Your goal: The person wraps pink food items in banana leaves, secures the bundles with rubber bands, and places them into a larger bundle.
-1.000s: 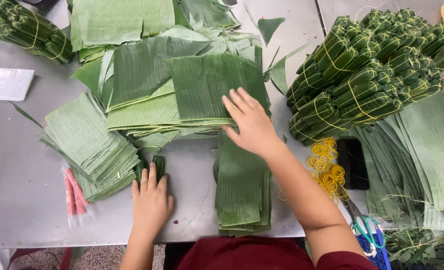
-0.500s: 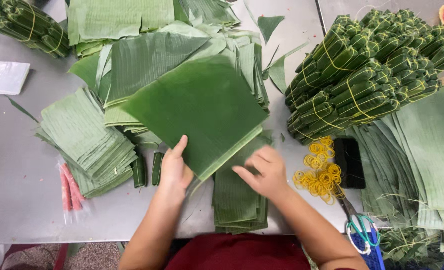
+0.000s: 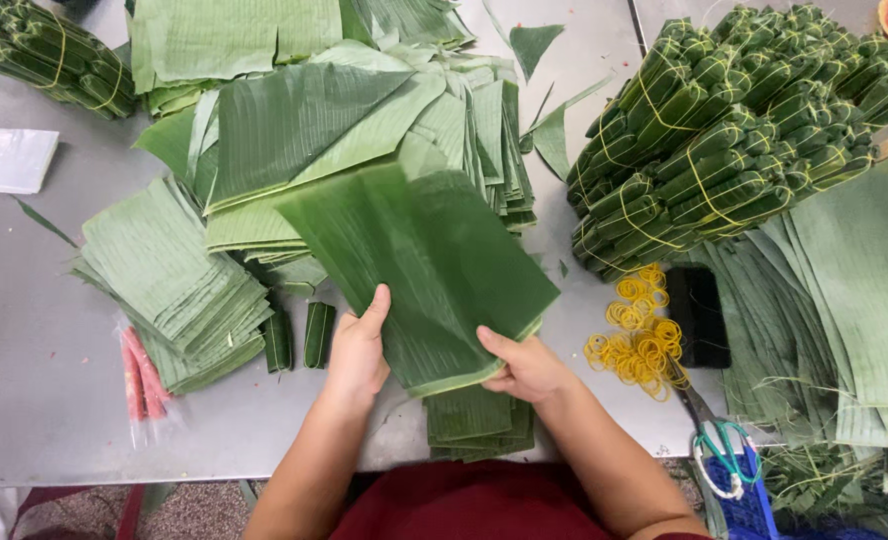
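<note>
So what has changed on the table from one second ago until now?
Both hands took hold of a large leaf off the pile and drew it toward the body. The left hand, earlier flat on the table, now grips its left edge. The right hand, earlier reaching onto the pile, holds its near edge. The bundles, rubber bands and scissors stayed in place.

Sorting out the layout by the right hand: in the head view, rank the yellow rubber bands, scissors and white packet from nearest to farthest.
From the right hand:
1. Yellow rubber bands, just to its right.
2. Scissors, farther right at the table edge.
3. White packet, far left.
</note>
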